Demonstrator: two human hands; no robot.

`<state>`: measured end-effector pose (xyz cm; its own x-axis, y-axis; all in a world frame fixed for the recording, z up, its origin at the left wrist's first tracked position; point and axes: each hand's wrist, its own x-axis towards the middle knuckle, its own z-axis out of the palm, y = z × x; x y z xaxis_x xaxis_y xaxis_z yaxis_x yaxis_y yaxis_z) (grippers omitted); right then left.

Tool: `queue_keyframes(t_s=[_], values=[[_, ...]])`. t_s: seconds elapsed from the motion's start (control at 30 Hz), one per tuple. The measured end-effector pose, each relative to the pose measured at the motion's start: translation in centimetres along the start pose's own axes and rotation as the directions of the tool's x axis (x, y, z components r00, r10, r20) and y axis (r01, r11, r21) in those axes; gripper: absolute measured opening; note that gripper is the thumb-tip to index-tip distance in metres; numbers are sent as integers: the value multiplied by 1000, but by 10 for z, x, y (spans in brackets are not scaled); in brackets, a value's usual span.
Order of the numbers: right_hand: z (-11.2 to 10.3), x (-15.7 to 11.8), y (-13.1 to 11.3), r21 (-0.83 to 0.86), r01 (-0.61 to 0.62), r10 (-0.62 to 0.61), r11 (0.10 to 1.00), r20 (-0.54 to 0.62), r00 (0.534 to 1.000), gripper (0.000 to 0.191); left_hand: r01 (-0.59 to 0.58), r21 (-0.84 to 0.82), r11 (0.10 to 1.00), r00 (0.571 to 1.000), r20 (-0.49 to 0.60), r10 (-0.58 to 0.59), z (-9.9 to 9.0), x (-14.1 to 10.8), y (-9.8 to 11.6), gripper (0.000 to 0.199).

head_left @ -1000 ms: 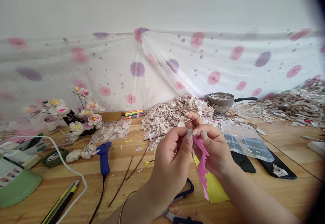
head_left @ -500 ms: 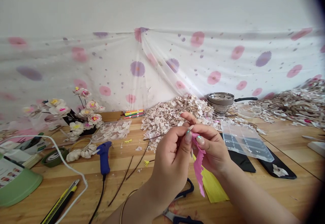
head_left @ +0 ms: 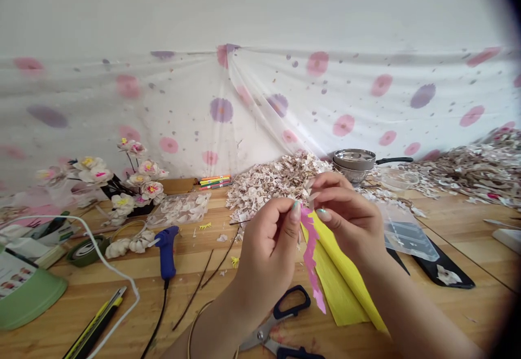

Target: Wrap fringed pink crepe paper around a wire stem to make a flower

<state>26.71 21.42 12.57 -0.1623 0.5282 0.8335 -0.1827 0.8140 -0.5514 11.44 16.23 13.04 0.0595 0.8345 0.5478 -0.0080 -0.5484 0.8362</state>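
A pink crepe strip point(head_left: 312, 261) with a ragged edge hangs from the fingertips of my left hand point(head_left: 271, 239), which pinches its top end. My right hand point(head_left: 352, 218) is just to the right, its thumb and fingers close around a small pale piece point(head_left: 311, 197) near the top of the strip. Below and behind the hands lies yellow crepe paper point(head_left: 342, 283). Scissors point(head_left: 268, 329) with dark blue handles rest on the table under my left wrist.
A blue glue gun point(head_left: 166, 253), dark stems point(head_left: 193, 288) and a yellow-black cutter point(head_left: 95, 324) lie left. Behind are a heap of pale scraps point(head_left: 272, 180), flowers point(head_left: 138, 185) and metal bowls point(head_left: 354, 159). A clear plastic box point(head_left: 407, 229) is at right.
My right hand has moved right and up, away from my left hand, and its fingers have lifted. The pink strip now hangs from my left hand, and more yellow paper and scissors show.
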Motion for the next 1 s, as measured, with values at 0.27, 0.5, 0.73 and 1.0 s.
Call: queue_keyframes(t_s=[0.27,0.5,0.73,1.0], values=[[-12,2,-12,-313,63,24,948,267,963,7,-175,366,914,985,63,163,-6,5,0,18],[-1,0,-12,-50,-358,361,932,140,922,28,-325,563,760,941,114,318,-6,8,-8,14],[2,-1,-14,298,-573,551,763,164,818,23,-376,598,708,909,90,407,-8,9,-10,11],[3,1,2,308,-264,243,914,104,964,5,33,56,998,999,27,-35,-7,6,-2,24]])
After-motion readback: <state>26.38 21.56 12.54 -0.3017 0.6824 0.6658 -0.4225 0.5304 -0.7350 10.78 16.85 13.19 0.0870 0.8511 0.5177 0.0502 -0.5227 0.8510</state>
